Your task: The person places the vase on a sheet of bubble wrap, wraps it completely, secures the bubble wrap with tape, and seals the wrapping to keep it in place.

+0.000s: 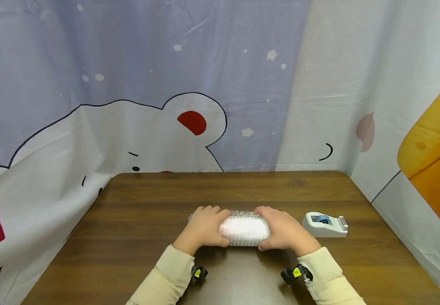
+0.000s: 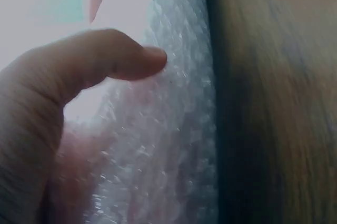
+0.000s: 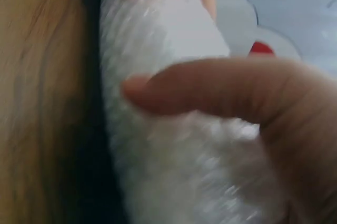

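A bundle of clear bubble wrap (image 1: 244,228), rolled into a thick cylinder, lies crosswise on the wooden table between both hands. The left hand (image 1: 207,226) grips its left end, fingers over the far side and thumb on the near side. At the other end the right hand (image 1: 285,229) grips it the same way. In the left wrist view the left thumb (image 2: 116,56) presses on the bubble wrap (image 2: 158,145). The right wrist view shows the right thumb (image 3: 174,87) across the wrap (image 3: 158,166). Whatever is inside is hidden by the layers.
A white tape dispenser (image 1: 324,225) with a blue roll stands just right of the right hand. The brown wooden table (image 1: 136,237) reaches back to a printed curtain (image 1: 250,84) hanging behind and beside it.
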Motion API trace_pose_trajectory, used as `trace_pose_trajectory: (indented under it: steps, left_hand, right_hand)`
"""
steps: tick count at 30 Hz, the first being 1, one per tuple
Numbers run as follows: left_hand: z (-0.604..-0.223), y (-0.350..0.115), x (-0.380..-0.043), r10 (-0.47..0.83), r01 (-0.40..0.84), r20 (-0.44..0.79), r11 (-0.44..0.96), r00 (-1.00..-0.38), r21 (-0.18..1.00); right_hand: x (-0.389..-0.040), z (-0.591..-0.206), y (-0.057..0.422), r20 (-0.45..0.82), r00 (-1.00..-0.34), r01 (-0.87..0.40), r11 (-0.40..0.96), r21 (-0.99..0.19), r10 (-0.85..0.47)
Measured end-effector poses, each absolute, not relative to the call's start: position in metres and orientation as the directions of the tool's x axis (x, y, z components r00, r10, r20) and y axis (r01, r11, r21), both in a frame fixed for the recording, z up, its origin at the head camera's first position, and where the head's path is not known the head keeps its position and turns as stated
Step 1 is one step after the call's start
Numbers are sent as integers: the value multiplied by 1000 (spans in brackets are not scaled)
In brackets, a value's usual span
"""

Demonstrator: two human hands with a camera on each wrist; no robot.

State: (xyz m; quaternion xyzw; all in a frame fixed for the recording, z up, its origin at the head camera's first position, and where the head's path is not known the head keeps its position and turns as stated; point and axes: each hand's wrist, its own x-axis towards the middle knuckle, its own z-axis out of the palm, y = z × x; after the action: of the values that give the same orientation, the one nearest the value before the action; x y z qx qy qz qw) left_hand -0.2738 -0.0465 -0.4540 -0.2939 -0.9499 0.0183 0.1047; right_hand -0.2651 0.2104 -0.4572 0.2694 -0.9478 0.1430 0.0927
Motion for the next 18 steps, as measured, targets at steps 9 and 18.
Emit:
trace_pose_trajectory:
  steps: [9,18]
  left_hand:
    - [-452,-42,-262,523,519,209,851,-826,-82]
    - [-455,-36,-259,494,469,247,869,-834,-157]
  right_hand:
    - [-277,-469,216,179,-892,-449,773,-449,-414]
    - [-279,-469,220,79,-904,-378,696,-610,-421]
